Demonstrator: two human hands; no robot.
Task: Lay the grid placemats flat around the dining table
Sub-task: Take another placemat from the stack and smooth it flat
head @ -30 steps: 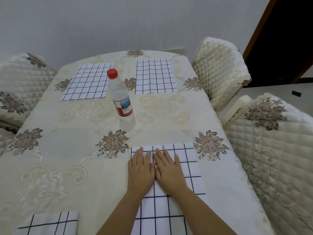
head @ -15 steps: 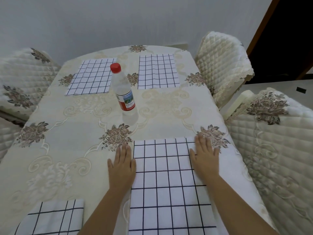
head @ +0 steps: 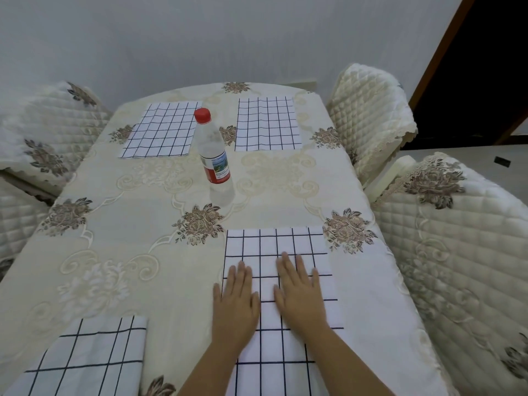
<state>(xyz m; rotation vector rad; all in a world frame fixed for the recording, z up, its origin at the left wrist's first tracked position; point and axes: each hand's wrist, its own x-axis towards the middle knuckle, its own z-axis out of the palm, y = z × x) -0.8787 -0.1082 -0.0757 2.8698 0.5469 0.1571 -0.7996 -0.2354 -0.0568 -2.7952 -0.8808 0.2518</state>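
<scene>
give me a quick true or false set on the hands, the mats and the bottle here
1. The left hand and right hand lie flat on the near right placemat. True.
2. The bottle lies on its side. False: it stands upright, red cap on.
3. The far left placemat and far right placemat lie flat beyond the bottle. True.
4. The left hand touches the bottle. False: it rests on the near right placemat, well apart from the bottle.

Single head-worn wide-angle view, set high above the near edge of the table, facing forward and down toward the wall, left hand and right hand close at lower centre, far table end small near upper centre, chair bowed along right edge.
</scene>
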